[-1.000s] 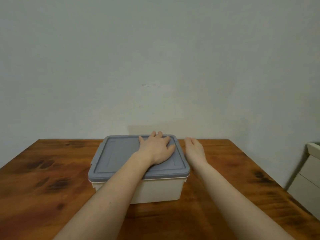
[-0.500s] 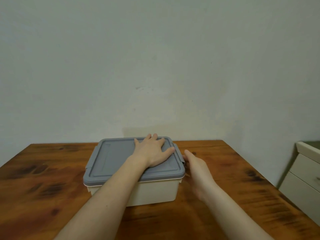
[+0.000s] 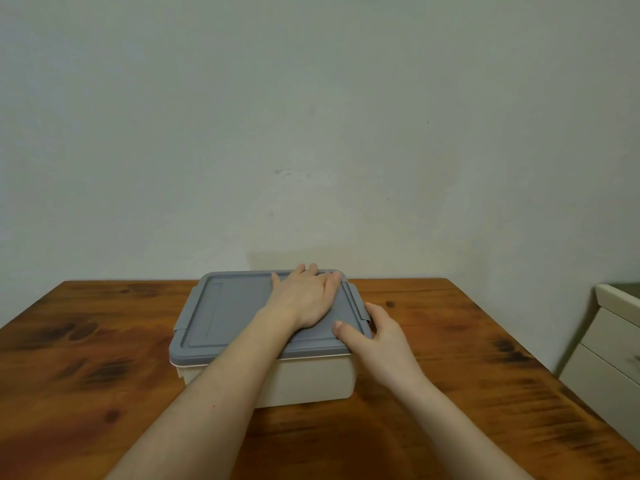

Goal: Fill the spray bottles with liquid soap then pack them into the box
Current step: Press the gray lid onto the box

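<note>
The box [image 3: 311, 381] is sitting on the tabletop [image 3: 104, 358] with its grey lid [image 3: 228, 313] on. The left grip [image 3: 304, 296] is lying flat on the lid, fingers straight. The right grip [image 3: 377, 337] is curling round the lid's right edge by the clip [image 3: 360, 306], thumb on top. No bottles are showing (maybe they are inside). The person is likely working the clip. Next, it needs a firm push or pull while the flat grip steadies the box.

- Worktop [image 3: 104, 358]: brown wood, marked with dark knots and stains.
- One box [image 3: 311, 382] is seen standing directly on it, set toward the far edge, roughly centred.
- Box body cream; closed by a grey lid [image 3: 235, 313].
</note>
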Action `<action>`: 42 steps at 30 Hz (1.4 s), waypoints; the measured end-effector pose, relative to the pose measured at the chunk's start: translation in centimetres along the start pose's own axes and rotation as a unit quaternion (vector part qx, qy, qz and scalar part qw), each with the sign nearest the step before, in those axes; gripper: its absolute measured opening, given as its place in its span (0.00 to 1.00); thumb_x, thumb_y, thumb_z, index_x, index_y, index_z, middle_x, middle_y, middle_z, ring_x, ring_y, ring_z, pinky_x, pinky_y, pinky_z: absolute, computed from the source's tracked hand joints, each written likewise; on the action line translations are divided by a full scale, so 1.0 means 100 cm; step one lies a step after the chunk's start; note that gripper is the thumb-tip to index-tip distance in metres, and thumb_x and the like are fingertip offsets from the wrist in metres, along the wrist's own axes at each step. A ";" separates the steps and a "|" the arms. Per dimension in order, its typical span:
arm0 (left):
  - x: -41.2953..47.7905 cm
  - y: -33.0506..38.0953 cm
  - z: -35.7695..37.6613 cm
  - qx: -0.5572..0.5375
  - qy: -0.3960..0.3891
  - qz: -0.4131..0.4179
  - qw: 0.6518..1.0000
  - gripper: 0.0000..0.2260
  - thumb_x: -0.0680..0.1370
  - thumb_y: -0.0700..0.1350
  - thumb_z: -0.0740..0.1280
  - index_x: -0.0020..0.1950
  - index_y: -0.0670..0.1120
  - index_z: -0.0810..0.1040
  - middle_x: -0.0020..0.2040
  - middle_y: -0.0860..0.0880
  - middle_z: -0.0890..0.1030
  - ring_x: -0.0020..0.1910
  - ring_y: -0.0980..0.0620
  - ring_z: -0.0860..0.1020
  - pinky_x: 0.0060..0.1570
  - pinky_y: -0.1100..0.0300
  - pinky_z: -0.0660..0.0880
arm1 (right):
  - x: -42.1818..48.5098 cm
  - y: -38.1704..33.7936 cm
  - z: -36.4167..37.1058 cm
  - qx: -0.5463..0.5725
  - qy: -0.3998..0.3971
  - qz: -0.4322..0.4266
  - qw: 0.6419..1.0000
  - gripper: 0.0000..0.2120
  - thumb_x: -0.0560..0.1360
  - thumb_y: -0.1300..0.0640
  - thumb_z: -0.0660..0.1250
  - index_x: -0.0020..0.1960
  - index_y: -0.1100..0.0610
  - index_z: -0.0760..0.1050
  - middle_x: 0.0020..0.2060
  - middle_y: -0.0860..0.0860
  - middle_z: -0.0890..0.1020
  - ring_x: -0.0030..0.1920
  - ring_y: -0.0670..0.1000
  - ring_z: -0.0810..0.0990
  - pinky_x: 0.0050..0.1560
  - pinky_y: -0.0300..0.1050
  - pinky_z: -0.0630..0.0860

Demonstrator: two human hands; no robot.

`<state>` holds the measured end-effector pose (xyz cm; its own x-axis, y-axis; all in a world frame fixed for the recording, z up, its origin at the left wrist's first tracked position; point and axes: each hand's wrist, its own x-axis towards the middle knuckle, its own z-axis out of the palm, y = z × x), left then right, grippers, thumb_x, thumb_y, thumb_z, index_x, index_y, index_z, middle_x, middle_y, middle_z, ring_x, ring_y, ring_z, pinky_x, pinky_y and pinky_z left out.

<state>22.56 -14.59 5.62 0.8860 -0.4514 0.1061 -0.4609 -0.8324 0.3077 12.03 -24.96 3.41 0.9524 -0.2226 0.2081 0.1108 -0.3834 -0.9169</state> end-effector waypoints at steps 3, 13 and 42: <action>-0.001 0.001 -0.001 -0.004 -0.003 -0.004 1.000 0.23 0.81 0.54 0.41 0.68 0.51 0.68 0.73 0.45 0.62 0.74 0.45 0.55 0.68 0.33 0.48 | 0.000 0.001 0.000 0.006 0.002 -0.005 1.000 0.13 0.74 0.52 0.67 0.53 0.45 0.64 0.43 0.40 0.74 0.44 0.41 0.76 0.34 0.30 0.73; 0.000 0.001 -0.002 0.009 0.000 -0.004 1.000 0.23 0.81 0.54 0.41 0.69 0.50 0.66 0.72 0.44 0.64 0.73 0.45 0.57 0.67 0.32 0.50 | 0.004 0.004 0.000 -0.025 -0.013 -0.018 0.999 0.14 0.74 0.52 0.66 0.58 0.49 0.68 0.45 0.41 0.75 0.46 0.42 0.76 0.37 0.30 0.73; -0.001 -0.001 0.001 -0.026 -0.005 -0.006 1.000 0.24 0.80 0.56 0.41 0.72 0.51 0.62 0.76 0.46 0.57 0.75 0.46 0.52 0.69 0.34 0.45 | 0.037 -0.012 -0.001 -0.161 -0.102 -0.052 0.980 0.17 0.74 0.51 0.65 0.62 0.50 0.69 0.51 0.46 0.76 0.48 0.42 0.74 0.43 0.30 0.70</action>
<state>22.50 -14.52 5.51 0.8909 -0.4446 0.0926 -0.4465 -0.8200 0.3581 15.41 -25.43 5.32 0.9815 0.0042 0.1915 0.1459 -0.6643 -0.7331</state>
